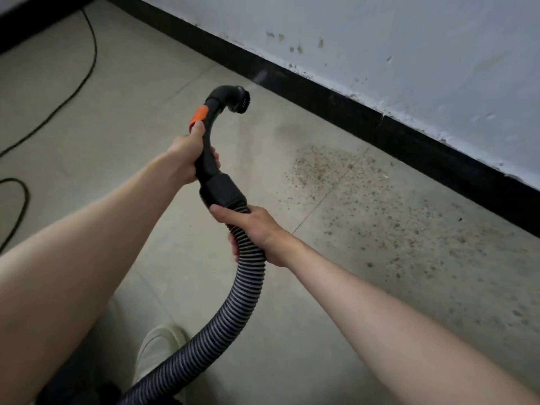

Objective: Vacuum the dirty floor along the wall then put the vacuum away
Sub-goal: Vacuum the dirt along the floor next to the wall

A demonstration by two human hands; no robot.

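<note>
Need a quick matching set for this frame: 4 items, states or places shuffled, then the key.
Column A
1. left hand
2. right hand
3. brush nozzle
4. dirt specks

Column B
a. scattered on the floor by the black baseboard
b. grips the ribbed hose
c. raised off the floor, pointing at the wall
d. grips the black handle below the orange band

Pairs: 1-d, 2-b, 3-c, 4-a

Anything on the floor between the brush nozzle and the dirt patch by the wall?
Nothing visible. The brush nozzle is held up off the floor, and only bare tile lies between it and the dirt patch along the black baseboard. The black cable lies off on the far left, away from that path.
</note>
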